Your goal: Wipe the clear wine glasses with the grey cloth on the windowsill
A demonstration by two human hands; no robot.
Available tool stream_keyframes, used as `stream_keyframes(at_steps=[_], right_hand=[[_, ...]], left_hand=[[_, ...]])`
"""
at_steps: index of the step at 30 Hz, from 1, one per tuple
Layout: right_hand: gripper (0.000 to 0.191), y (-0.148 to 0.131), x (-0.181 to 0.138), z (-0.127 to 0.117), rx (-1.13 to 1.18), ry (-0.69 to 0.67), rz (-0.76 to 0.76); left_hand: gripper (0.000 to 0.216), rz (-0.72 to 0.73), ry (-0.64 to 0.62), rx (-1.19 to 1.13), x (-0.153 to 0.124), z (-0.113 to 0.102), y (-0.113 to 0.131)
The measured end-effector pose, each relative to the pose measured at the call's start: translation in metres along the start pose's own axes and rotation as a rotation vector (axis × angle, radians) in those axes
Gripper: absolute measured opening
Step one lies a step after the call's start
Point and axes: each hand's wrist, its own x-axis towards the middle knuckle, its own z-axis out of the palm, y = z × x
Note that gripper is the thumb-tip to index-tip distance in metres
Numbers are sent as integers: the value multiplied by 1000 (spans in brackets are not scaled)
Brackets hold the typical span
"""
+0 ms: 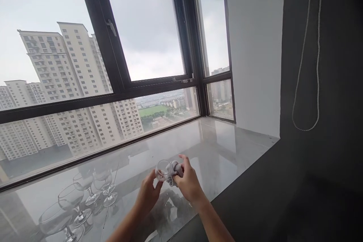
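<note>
A clear stemmed glass (162, 169) is held above the marble window sill (221, 147), low in the middle of the view. My left hand (149, 193) grips it from below, fingers closed on it. My right hand (188, 181) is closed on a small pale grey cloth (175, 168) pressed against the glass's side.
Several empty stemmed glasses (85, 191) stand on the sill at the lower left, close to the window. A large dark-framed window (119, 83) looks out on tall apartment blocks. A white wall (255, 53) and a dark wall with a hanging bead cord (307, 68) are on the right.
</note>
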Motion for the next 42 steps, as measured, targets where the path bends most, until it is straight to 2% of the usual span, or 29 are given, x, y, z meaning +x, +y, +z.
stream_keyframes(at_steps=[6, 10, 14, 20, 23, 27, 31, 42], right_hand=[[65, -15, 5, -14, 431, 105, 101], [65, -17, 10, -22, 524, 198, 84], [58, -20, 6, -23, 376, 295, -28], [49, -28, -2, -16, 205, 76, -144], [48, -29, -1, -17, 134, 97, -146], [48, -26, 2, -25, -68, 160, -156], [48, -22, 4, -32, -206, 158, -159], [47, -22, 7, -43, -225, 75, -82]], left_hand=[[17, -6, -70, 22, 0, 0, -1], [13, 6, -110, 60, -1, 1, 4], [8, -8, -128, 83, 1, 1, 9], [8, 12, -114, 111, 0, 0, 10], [8, 45, -99, 128, -1, -2, 11], [9, 90, -78, 137, -2, -3, 13], [9, 96, -66, 127, -2, 0, 15], [9, 84, -63, 113, -4, 1, 15]])
